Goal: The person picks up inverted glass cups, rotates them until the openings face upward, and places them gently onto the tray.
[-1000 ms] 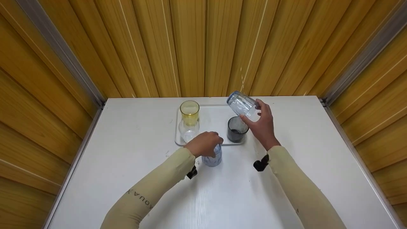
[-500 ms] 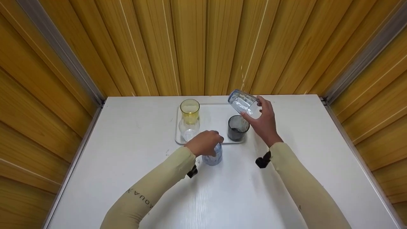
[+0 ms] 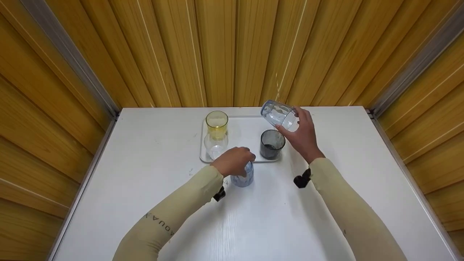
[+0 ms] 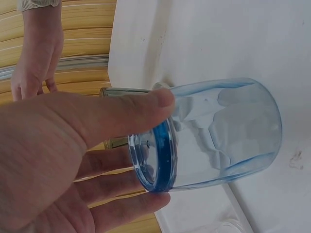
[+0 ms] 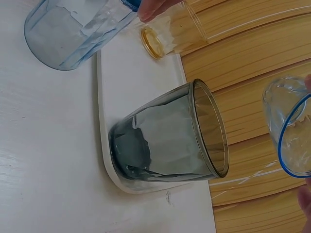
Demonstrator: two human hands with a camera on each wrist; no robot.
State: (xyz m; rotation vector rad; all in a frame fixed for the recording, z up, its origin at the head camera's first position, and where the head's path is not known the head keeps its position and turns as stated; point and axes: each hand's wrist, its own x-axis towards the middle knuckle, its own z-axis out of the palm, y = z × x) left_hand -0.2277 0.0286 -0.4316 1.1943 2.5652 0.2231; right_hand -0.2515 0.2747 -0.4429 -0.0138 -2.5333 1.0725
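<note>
With fingers and thumb, my left hand (image 3: 233,161) grips the thick blue base of a blue-tinted glass (image 4: 223,131). That glass is upside down, mouth on the table, just in front of the white tray (image 3: 246,123). My right hand (image 3: 302,137) holds a clear, blue-edged glass (image 3: 278,114) tilted on its side in the air, above the tray's back right part. Below it, a smoky grey glass (image 5: 165,136) stands upright at the tray's front right. A yellow glass (image 3: 216,125) and a clear glass (image 3: 216,146) stand along the tray's left side, partly overlapping in view.
A white table (image 3: 159,141) carries everything. Yellow wood-patterned panels (image 3: 217,54) rise behind it and at both sides, with grey metal strips (image 3: 409,61) in the corners. Small dark marks show on the table left of the blue-tinted glass.
My right hand has drifted slightly right with the tilted glass, still holding it. The left hand stays on the blue-tinted glass. The whole head view has shifted a little.
</note>
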